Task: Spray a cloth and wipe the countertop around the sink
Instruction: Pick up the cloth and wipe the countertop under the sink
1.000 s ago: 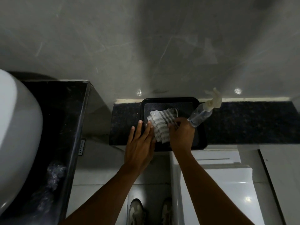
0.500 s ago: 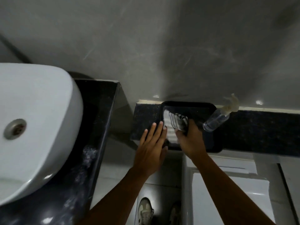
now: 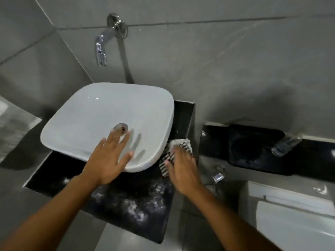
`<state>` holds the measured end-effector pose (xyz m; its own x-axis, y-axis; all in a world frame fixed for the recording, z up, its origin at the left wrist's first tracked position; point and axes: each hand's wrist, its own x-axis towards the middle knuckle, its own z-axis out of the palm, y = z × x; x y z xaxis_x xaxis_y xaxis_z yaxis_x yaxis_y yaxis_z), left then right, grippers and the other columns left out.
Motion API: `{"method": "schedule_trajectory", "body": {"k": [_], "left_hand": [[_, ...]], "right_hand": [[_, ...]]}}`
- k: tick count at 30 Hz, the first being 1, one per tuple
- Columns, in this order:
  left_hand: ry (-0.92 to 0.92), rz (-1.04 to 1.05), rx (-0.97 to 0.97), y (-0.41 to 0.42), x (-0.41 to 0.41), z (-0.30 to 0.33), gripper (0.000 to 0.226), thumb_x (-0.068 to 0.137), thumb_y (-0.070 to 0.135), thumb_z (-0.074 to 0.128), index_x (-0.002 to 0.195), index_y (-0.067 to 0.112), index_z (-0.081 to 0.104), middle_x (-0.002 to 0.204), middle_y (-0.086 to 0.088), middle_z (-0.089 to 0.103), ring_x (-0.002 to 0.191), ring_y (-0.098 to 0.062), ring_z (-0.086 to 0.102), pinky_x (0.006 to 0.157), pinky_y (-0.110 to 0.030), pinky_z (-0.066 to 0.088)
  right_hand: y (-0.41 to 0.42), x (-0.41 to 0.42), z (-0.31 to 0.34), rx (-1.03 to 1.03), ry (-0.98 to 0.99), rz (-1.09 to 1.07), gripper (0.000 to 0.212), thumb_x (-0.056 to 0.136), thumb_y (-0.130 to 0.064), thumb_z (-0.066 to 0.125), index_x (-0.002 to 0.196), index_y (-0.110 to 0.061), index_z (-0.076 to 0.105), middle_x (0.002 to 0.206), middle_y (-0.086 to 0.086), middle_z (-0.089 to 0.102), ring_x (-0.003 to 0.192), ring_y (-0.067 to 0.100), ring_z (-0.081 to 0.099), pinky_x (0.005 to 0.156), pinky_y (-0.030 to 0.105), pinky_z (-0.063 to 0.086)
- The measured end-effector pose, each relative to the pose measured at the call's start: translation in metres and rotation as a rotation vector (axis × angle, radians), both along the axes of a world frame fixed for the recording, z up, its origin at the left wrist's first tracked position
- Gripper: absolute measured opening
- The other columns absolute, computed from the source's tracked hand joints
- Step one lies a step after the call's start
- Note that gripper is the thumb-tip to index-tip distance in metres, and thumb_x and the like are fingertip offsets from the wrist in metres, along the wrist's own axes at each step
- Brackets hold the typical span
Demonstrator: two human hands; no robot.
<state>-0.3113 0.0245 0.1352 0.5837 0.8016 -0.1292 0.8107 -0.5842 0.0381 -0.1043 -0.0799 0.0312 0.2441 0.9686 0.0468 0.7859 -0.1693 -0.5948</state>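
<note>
A white basin sink (image 3: 101, 113) sits on a black speckled countertop (image 3: 134, 201). My right hand (image 3: 181, 165) presses a striped grey-and-white cloth (image 3: 178, 144) onto the countertop strip just right of the basin. My left hand (image 3: 110, 158) hovers flat, fingers spread, over the basin's front rim and holds nothing. A clear spray bottle (image 3: 284, 144) lies on the black ledge at the right, beside an empty black tray (image 3: 253, 147).
A chrome wall tap (image 3: 101, 46) overhangs the basin from the grey tiled wall. A white toilet cistern (image 3: 293, 214) stands at the lower right, with a small chrome fitting (image 3: 218, 175) between it and the counter. Grey floor tiles lie below.
My right hand lifted the cloth off the black tray and carried it left to the countertop beside the basin. My left hand moved left over the basin. The view swung left and up.
</note>
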Motion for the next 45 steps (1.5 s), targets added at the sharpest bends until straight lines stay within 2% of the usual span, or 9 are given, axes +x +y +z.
{"method": "schedule_trajectory", "body": {"k": [3,6,16,26,31,34,37,41,45], "left_hand": [[-0.033,-0.123,0.0,0.01,-0.013,-0.011,0.08,0.085,0.065,0.002,0.153,0.025,0.007,0.165,-0.002,0.001,0.15,-0.017,-0.002,0.12,-0.045,0.016],[-0.047,-0.148,0.046,0.011,-0.016,-0.015,0.079,0.087,0.064,0.002,0.153,0.022,0.012,0.163,-0.007,0.011,0.15,-0.022,0.005,0.118,-0.048,0.02],[-0.064,-0.201,0.105,0.015,-0.017,-0.026,0.066,0.096,0.055,0.013,0.153,0.024,0.01,0.164,-0.004,0.009,0.15,-0.024,0.005,0.12,-0.048,0.016],[-0.107,-0.213,0.148,0.018,-0.018,-0.028,0.067,0.094,0.054,0.013,0.153,0.023,0.015,0.163,-0.005,0.016,0.15,-0.027,0.01,0.12,-0.048,0.018],[-0.124,-0.203,0.138,0.016,-0.016,-0.027,0.066,0.094,0.053,0.023,0.152,0.022,0.017,0.162,-0.005,0.02,0.149,-0.028,0.012,0.119,-0.05,0.02],[-0.16,-0.174,0.134,0.018,-0.017,-0.029,0.07,0.091,0.055,0.027,0.152,0.022,0.018,0.161,-0.005,0.022,0.149,-0.029,0.014,0.119,-0.051,0.021],[-0.157,-0.182,0.134,0.019,-0.017,-0.03,0.071,0.091,0.055,0.028,0.152,0.022,0.017,0.162,-0.006,0.021,0.149,-0.029,0.012,0.119,-0.05,0.019],[-0.181,-0.174,0.148,0.018,-0.018,-0.03,0.072,0.089,0.055,0.027,0.152,0.022,0.017,0.162,-0.006,0.02,0.149,-0.028,0.012,0.12,-0.05,0.018],[-0.187,-0.167,0.123,0.019,-0.017,-0.026,0.077,0.085,0.058,0.025,0.153,0.022,0.016,0.162,-0.006,0.02,0.149,-0.029,0.014,0.119,-0.05,0.02]], "right_hand": [[0.019,-0.009,-0.012,-0.114,-0.17,-0.069,0.082,0.093,-0.053,0.048,0.155,-0.01,0.017,0.165,0.01,0.009,0.151,0.031,0.005,0.12,0.048,0.018],[0.02,-0.032,-0.019,-0.191,-0.252,-0.137,0.081,0.094,-0.056,0.038,0.156,-0.009,0.013,0.165,0.011,0.008,0.152,0.03,0.0,0.122,0.047,0.008],[-0.113,-0.147,-0.023,-0.136,-0.298,-0.043,0.065,0.091,-0.045,0.043,0.146,-0.01,0.044,0.155,0.008,0.041,0.144,0.025,0.035,0.114,0.039,0.02],[0.061,-0.032,-0.008,-0.255,-0.375,-0.249,0.062,0.103,-0.033,0.036,0.155,-0.009,0.013,0.164,0.012,0.014,0.151,0.032,0.009,0.121,0.047,0.013],[-0.06,-0.143,-0.023,-0.05,-0.315,-0.128,0.053,0.095,-0.027,0.04,0.142,-0.004,0.046,0.151,0.015,0.044,0.143,0.032,0.036,0.118,0.048,0.026],[-0.12,-0.202,-0.036,-0.045,-0.271,-0.08,0.057,0.094,-0.033,0.043,0.144,-0.006,0.043,0.154,0.012,0.041,0.146,0.028,0.031,0.117,0.043,0.019],[-0.074,-0.166,-0.035,-0.059,-0.316,-0.118,0.053,0.095,-0.028,0.043,0.142,-0.005,0.047,0.152,0.014,0.043,0.144,0.03,0.034,0.116,0.045,0.022],[0.034,-0.065,-0.017,-0.168,-0.319,-0.254,0.057,0.1,-0.03,0.04,0.152,-0.008,0.03,0.159,0.016,0.029,0.149,0.033,0.019,0.119,0.046,0.017],[0.06,-0.039,-0.009,-0.204,-0.343,-0.241,0.062,0.1,-0.033,0.042,0.154,-0.009,0.022,0.161,0.013,0.024,0.15,0.032,0.015,0.12,0.046,0.015]]}}
